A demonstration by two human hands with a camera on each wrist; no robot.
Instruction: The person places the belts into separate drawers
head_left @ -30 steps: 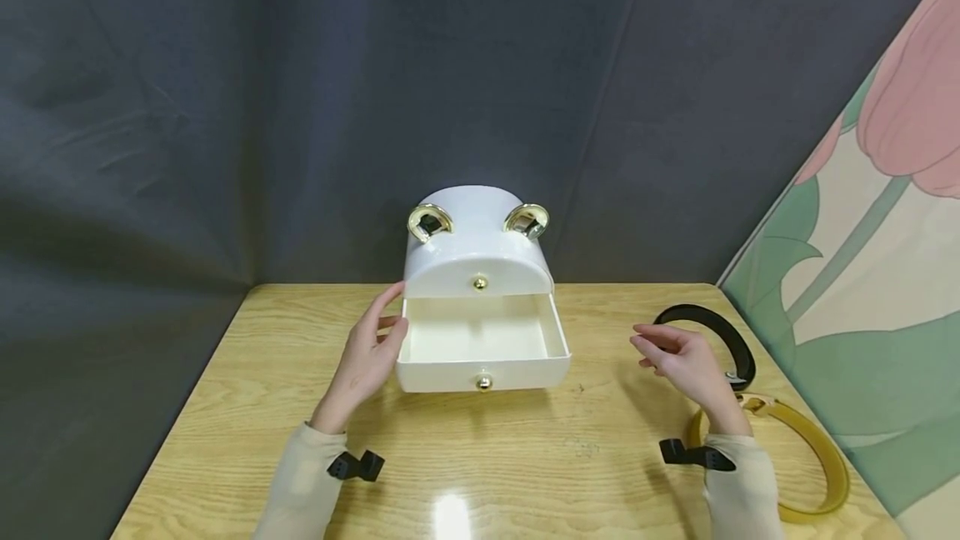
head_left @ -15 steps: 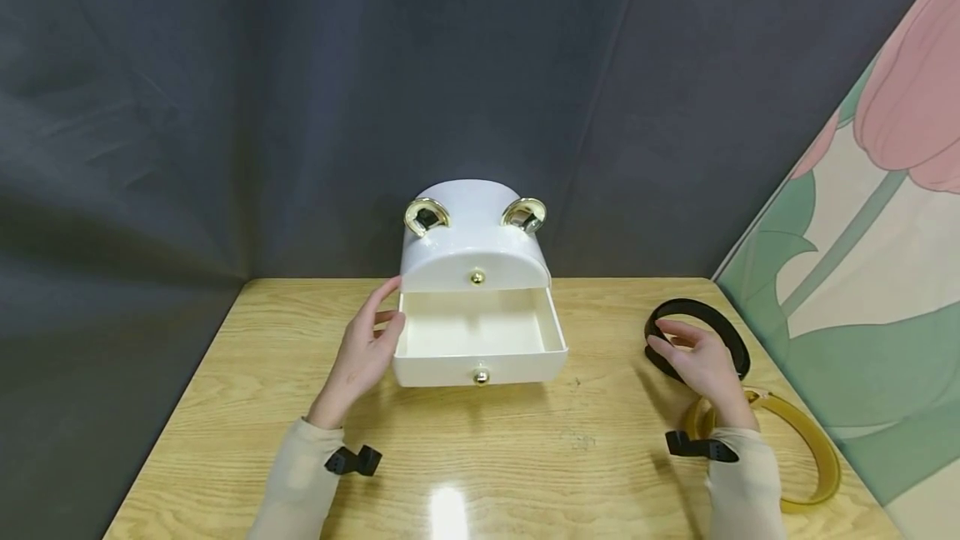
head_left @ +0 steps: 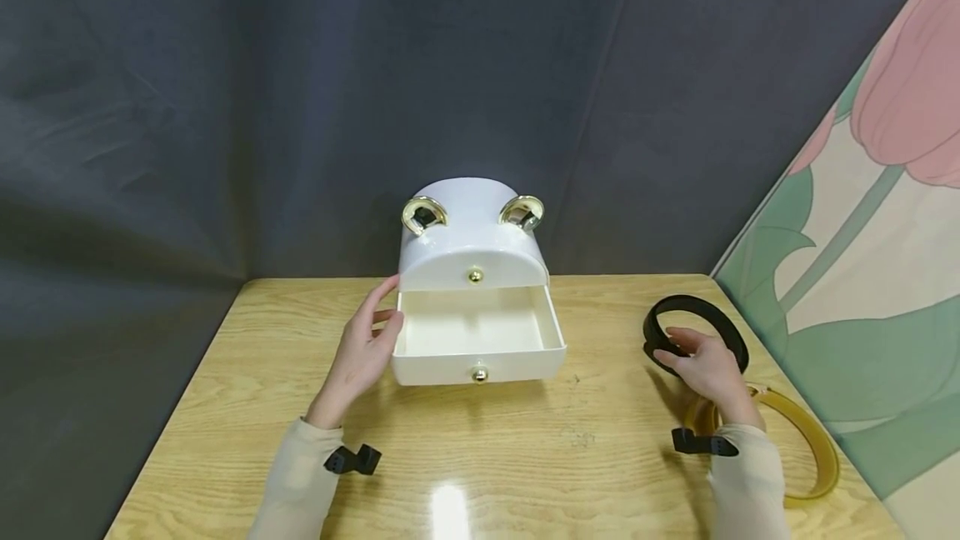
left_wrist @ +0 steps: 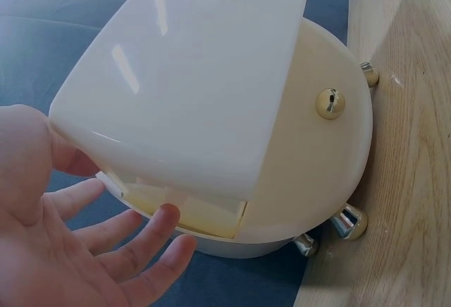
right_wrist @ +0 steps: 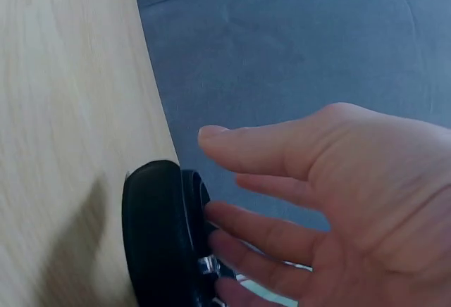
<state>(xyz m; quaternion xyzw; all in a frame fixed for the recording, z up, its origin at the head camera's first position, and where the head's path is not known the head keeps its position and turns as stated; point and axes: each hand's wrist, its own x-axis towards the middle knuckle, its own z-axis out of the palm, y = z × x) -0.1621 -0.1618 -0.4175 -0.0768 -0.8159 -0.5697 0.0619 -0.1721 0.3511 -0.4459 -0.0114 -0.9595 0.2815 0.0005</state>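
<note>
Beside the open left hand point(head_left: 362, 354), the white box's drawer point(head_left: 477, 344) sits bare; relaxed right hand point(head_left: 707, 370) touches black headband point(head_left: 693, 326).

- The left hand point(left_wrist: 49, 251) lies open at the lower left, fingers spread, close against the side of the cream drawer box point(left_wrist: 211, 89).
- Gold knobs point(left_wrist: 330, 103) stud the box's front.
- The wooden desk point(left_wrist: 412, 180) fills the right edge.

Cream box point(head_left: 472, 248), gold knobs; black headband point(head_left: 693, 325); amber headband point(head_left: 806, 440).
</note>
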